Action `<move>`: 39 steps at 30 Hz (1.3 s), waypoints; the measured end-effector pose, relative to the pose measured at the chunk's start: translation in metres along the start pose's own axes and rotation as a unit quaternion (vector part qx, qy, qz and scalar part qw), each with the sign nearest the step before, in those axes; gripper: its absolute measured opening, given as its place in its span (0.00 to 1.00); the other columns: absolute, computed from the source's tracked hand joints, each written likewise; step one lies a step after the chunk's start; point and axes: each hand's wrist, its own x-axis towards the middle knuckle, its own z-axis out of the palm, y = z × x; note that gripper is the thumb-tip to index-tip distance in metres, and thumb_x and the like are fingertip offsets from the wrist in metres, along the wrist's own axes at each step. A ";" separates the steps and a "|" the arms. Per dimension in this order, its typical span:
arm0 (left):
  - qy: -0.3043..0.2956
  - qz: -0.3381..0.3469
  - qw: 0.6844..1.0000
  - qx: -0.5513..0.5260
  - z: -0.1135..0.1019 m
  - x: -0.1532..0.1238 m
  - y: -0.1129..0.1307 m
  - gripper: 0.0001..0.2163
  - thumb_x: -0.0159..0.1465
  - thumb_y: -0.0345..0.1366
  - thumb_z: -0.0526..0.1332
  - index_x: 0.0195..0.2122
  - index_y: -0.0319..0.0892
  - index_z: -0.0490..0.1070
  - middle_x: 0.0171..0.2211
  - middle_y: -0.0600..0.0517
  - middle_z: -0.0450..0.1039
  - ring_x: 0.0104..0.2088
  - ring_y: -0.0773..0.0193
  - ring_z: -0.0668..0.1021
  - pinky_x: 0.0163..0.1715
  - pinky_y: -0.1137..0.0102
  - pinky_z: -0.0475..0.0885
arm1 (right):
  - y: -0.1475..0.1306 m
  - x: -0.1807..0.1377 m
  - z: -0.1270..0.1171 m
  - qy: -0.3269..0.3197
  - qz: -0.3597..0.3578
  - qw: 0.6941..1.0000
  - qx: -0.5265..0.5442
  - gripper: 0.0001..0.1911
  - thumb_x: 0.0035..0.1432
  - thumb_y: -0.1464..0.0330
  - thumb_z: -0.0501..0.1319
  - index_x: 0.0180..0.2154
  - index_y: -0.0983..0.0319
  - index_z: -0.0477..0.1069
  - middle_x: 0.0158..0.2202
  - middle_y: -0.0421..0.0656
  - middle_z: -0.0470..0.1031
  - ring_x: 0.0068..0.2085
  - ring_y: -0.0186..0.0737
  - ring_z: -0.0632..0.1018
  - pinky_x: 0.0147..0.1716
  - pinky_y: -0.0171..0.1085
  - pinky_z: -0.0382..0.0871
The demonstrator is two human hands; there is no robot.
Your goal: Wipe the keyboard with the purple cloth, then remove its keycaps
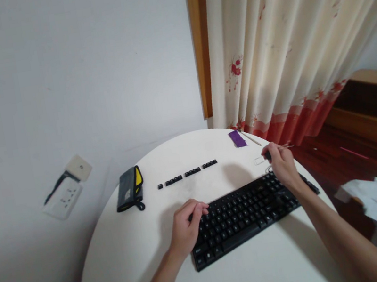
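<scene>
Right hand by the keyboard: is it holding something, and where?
The right hand pinches a small dark keycap at its fingertips, above the keyboard's far right end.

two bare forearms entering from the bottom edge, no sleeves in view, no watch, rings or bands showing, left hand [187,227] and right hand [283,167] uncovered, no gloves, fingers slightly blurred

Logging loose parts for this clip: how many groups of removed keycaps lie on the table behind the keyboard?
4: a single keycap at the left end, then three short strips running rightward. Individual caps within strips are too small to count.
</scene>
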 end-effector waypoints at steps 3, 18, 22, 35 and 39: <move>-0.004 0.000 1.000 0.000 0.000 -0.001 -0.001 0.14 0.70 0.38 0.55 0.33 0.40 0.77 0.28 0.51 0.77 0.32 0.62 0.78 0.36 0.68 0.71 | 0.005 0.006 0.021 -0.095 0.004 0.995 -0.032 0.24 0.65 0.53 0.49 0.26 0.61 0.69 0.24 0.43 0.72 0.28 0.39 0.73 0.30 0.36 0.65; -0.005 -0.011 1.000 0.002 -0.002 0.001 0.001 0.14 0.71 0.38 0.54 0.33 0.40 0.76 0.28 0.51 0.77 0.31 0.62 0.79 0.35 0.69 0.71 | 0.007 0.023 0.029 -0.064 0.011 0.998 -0.008 0.32 0.65 0.45 0.45 0.29 0.62 0.73 0.27 0.44 0.73 0.29 0.39 0.71 0.30 0.36 0.63; -0.013 -0.003 1.000 0.005 -0.002 0.001 0.001 0.14 0.71 0.39 0.54 0.33 0.41 0.77 0.28 0.51 0.77 0.31 0.62 0.78 0.35 0.69 0.71 | 0.012 0.009 -0.014 -0.041 0.007 0.998 -0.043 0.33 0.67 0.46 0.42 0.29 0.61 0.73 0.20 0.39 0.63 0.22 0.36 0.64 0.24 0.35 0.56; -0.009 0.009 1.000 0.017 -0.001 0.001 0.001 0.14 0.70 0.39 0.55 0.32 0.42 0.77 0.27 0.52 0.77 0.30 0.62 0.78 0.34 0.71 0.72 | 0.039 -0.015 -0.025 -0.115 0.013 0.979 -0.169 0.25 0.66 0.50 0.49 0.24 0.60 0.67 0.17 0.36 0.61 0.22 0.38 0.66 0.26 0.36 0.57; -0.011 0.004 1.000 0.016 -0.002 0.001 0.000 0.13 0.70 0.37 0.55 0.33 0.42 0.77 0.27 0.52 0.77 0.30 0.63 0.78 0.34 0.71 0.71 | 0.043 -0.016 -0.024 -0.138 0.013 0.975 -0.176 0.24 0.65 0.51 0.50 0.25 0.59 0.67 0.16 0.35 0.60 0.21 0.37 0.64 0.26 0.36 0.56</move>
